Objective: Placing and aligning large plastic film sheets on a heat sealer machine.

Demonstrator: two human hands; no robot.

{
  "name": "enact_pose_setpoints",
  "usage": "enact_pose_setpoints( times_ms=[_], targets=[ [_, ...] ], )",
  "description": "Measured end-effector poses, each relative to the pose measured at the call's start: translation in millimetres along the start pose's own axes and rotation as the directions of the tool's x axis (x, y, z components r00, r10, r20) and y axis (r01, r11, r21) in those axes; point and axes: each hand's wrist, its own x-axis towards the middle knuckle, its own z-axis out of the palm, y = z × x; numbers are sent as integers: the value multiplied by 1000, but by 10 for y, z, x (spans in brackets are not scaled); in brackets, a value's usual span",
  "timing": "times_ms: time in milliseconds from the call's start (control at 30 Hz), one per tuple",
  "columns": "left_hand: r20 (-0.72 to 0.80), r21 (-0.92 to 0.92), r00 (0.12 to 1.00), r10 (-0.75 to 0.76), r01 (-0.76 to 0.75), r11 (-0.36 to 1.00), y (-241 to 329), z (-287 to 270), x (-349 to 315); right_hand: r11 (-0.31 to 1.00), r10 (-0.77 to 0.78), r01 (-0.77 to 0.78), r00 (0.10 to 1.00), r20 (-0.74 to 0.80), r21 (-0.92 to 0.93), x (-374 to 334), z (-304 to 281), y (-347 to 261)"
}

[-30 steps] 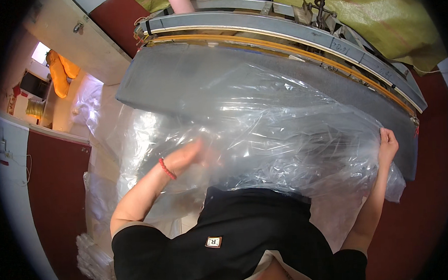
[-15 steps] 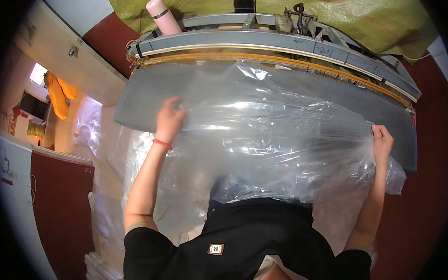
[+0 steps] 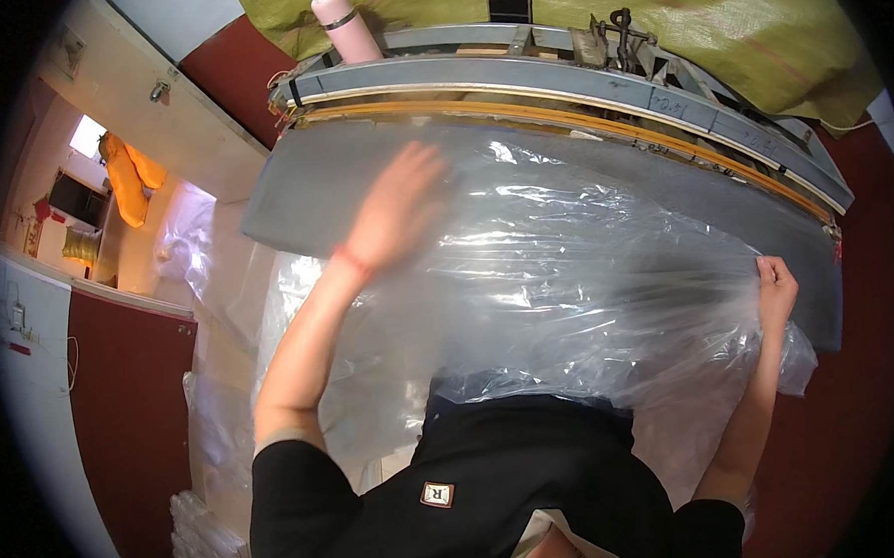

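A large clear plastic sheet (image 3: 547,275) lies wrinkled across a grey padded work surface (image 3: 308,190) and hangs over its near edge against my body. My right hand (image 3: 778,286) pinches the sheet's right edge, and folds fan out leftward from the grip. My left hand (image 3: 399,206), blurred by motion, is over the left part of the sheet with its fingers stretched out and nothing held. Whether the palm touches the plastic I cannot tell.
Behind the surface runs a grey metal frame (image 3: 438,77) with orange strips (image 3: 460,111) and a metal clamp (image 3: 621,37). A pink bottle (image 3: 348,29) stands at its left end. Folded clear plastic (image 3: 204,529) lies at lower left, near an open door (image 3: 150,92).
My left hand has moved right and farther up over the sheet, its fingers now extended. My right hand keeps its pinch on the edge. The whole view has shifted slightly.
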Motion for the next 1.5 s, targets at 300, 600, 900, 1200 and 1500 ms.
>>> enact_pose_setpoints(
  times_ms=[300,600,900,1200,1500],
  targets=[
    [58,41,978,-202,200,979,22,373,-184,998,56,-56,998,-17,1,-19,4,-92],
    [-281,-42,628,-726,748,663,-388,580,221,995,62,-60,998,-20,84,94,44,208],
    [-499,-455,476,-724,567,686,-755,946,586,932,115,-61,985,-132,358,589,379,258],
    [-414,-688,393,-821,455,565,-1251,1138,960,856,195,9,921,-338,518,1221,1183,202],
    [-505,-644,183,-844,571,509,-1376,1095,958,828,245,-27,916,-319,560,1198,1001,-41]
  ],
)
